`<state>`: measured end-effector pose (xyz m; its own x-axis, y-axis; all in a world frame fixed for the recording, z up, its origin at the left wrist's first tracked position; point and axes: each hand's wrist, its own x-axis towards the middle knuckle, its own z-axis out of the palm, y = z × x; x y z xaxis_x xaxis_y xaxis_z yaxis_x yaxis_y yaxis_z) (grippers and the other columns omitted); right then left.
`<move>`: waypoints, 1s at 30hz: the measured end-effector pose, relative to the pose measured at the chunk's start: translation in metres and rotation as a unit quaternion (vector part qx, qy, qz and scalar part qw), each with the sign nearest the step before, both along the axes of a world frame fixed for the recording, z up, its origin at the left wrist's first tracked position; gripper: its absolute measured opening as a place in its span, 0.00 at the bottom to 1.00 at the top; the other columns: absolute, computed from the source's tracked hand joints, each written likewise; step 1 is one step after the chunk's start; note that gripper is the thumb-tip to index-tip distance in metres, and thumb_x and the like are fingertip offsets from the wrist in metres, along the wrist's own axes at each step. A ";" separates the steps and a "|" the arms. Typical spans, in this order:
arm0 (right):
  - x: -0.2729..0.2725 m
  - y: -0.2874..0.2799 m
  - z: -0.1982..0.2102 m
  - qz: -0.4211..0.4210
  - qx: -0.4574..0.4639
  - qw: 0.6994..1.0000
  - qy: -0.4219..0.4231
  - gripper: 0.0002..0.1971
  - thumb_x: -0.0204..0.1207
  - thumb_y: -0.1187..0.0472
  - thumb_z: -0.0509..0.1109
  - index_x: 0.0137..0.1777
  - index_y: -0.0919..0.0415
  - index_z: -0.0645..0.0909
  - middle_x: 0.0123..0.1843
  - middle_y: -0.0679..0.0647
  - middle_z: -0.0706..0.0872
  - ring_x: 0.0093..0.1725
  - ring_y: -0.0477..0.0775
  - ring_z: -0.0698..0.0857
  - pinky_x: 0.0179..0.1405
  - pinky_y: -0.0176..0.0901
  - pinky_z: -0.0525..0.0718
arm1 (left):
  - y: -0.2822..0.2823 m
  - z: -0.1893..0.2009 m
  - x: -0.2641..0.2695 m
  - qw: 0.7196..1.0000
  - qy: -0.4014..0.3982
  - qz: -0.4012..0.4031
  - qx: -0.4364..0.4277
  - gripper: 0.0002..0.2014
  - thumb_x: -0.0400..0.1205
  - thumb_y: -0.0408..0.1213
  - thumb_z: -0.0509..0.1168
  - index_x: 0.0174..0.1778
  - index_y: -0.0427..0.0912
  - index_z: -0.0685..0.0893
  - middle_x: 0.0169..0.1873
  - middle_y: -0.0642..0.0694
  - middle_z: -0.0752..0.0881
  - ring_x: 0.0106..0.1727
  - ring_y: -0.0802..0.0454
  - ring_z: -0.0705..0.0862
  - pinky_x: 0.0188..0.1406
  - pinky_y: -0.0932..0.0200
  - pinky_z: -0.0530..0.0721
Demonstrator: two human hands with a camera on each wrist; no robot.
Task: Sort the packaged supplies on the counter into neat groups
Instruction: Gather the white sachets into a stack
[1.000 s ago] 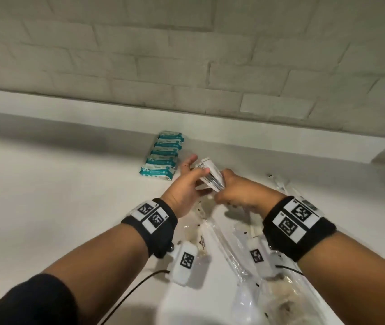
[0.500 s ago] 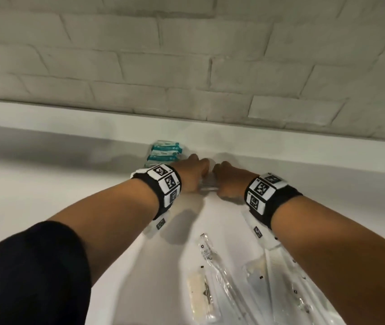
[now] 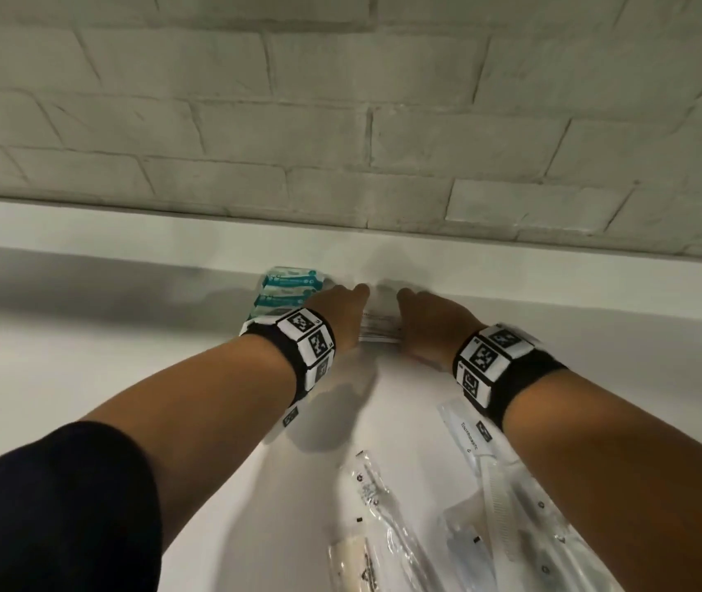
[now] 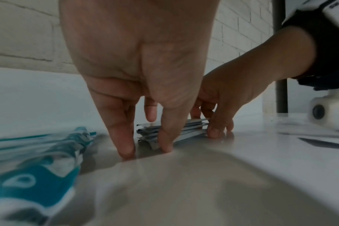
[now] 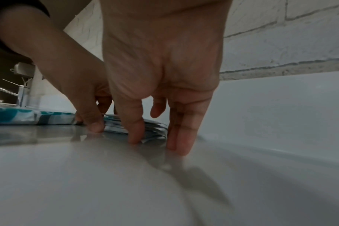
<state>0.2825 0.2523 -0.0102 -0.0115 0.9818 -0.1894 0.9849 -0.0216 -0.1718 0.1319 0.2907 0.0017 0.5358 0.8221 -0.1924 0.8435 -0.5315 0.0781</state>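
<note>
Head view shows a small stack of flat packets (image 3: 379, 326) lying on the white bench (image 3: 84, 356) close to its back edge, under the brick wall (image 3: 340, 121). The left hand (image 3: 340, 311) stands on one side of the stack and the right hand (image 3: 434, 322) on the other, each with its grip spread and straight fingers pointing down. In the left wrist view the left fingers (image 4: 165, 137) touch the near end of the stack (image 4: 184, 130) with tips on the bench, and the right hand (image 4: 222, 107) touches the far end. In the right wrist view the right fingers (image 5: 135, 130) bracket the packets (image 5: 153, 130) the same way. Just beside the stack, toward the left edge of the bench, lies a row of teal-and-white packs (image 3: 289, 292). Toward the front edge, near the right forearm, lie clear plastic sleeves (image 3: 383, 527) and a long white packet (image 3: 464, 433). Black wristbands with square markers (image 3: 486, 361) sit on both wrists.
</note>
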 end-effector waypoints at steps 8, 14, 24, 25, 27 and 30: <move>0.009 0.030 0.002 0.016 0.051 0.996 0.067 0.22 0.79 0.62 0.61 0.73 0.47 0.74 0.70 0.54 0.78 0.67 0.57 0.79 0.66 0.43 0.74 | 0.038 -0.003 0.017 0.999 -0.030 0.016 0.030 0.15 0.80 0.30 0.64 0.63 0.32 0.73 0.59 0.34 0.83 0.59 0.36 0.83 0.54 0.49 0.78; 0.016 0.046 0.000 -0.023 0.021 0.997 0.076 0.23 0.79 0.61 0.64 0.74 0.54 0.74 0.73 0.57 0.77 0.70 0.57 0.78 0.68 0.41 0.73 | 0.057 -0.004 0.026 0.998 -0.051 0.027 0.021 0.13 0.81 0.24 0.59 0.62 0.29 0.74 0.59 0.32 0.83 0.60 0.35 0.82 0.57 0.50 0.77; 0.013 0.043 -0.001 -0.039 0.053 0.990 0.125 0.25 0.73 0.60 0.74 0.70 0.54 0.75 0.67 0.56 0.80 0.65 0.58 0.81 0.61 0.42 0.75 | 0.058 -0.008 0.018 0.994 -0.094 0.046 0.006 0.19 0.77 0.30 0.71 0.61 0.33 0.74 0.58 0.35 0.83 0.57 0.38 0.83 0.46 0.57 0.73; 0.013 0.043 -0.003 -0.041 0.051 0.990 0.129 0.26 0.72 0.59 0.75 0.70 0.54 0.75 0.67 0.56 0.80 0.65 0.58 0.81 0.61 0.42 0.75 | 0.057 -0.007 0.017 0.993 -0.103 0.055 0.003 0.20 0.76 0.31 0.72 0.61 0.33 0.74 0.58 0.35 0.83 0.58 0.38 0.83 0.47 0.56 0.73; 0.016 0.044 -0.005 -0.058 0.033 0.988 0.136 0.29 0.68 0.60 0.77 0.70 0.54 0.74 0.67 0.55 0.80 0.65 0.58 0.81 0.62 0.42 0.76 | 0.056 -0.006 0.014 0.989 -0.125 0.081 -0.020 0.26 0.74 0.36 0.75 0.63 0.33 0.72 0.59 0.35 0.82 0.59 0.38 0.82 0.49 0.56 0.74; 0.025 0.039 0.005 -0.079 0.016 0.988 0.129 0.23 0.72 0.59 0.74 0.67 0.56 0.77 0.65 0.53 0.81 0.65 0.56 0.80 0.62 0.41 0.75 | 0.056 -0.003 0.007 0.965 -0.183 0.167 -0.090 0.28 0.78 0.45 0.70 0.69 0.33 0.73 0.65 0.37 0.80 0.66 0.40 0.79 0.59 0.55 0.76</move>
<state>0.3072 0.2917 -0.0052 0.0992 0.9806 -0.1691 0.8925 -0.1629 -0.4205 0.1387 0.3471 -0.0014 0.3051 0.9320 -0.1958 0.8639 -0.1842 0.4688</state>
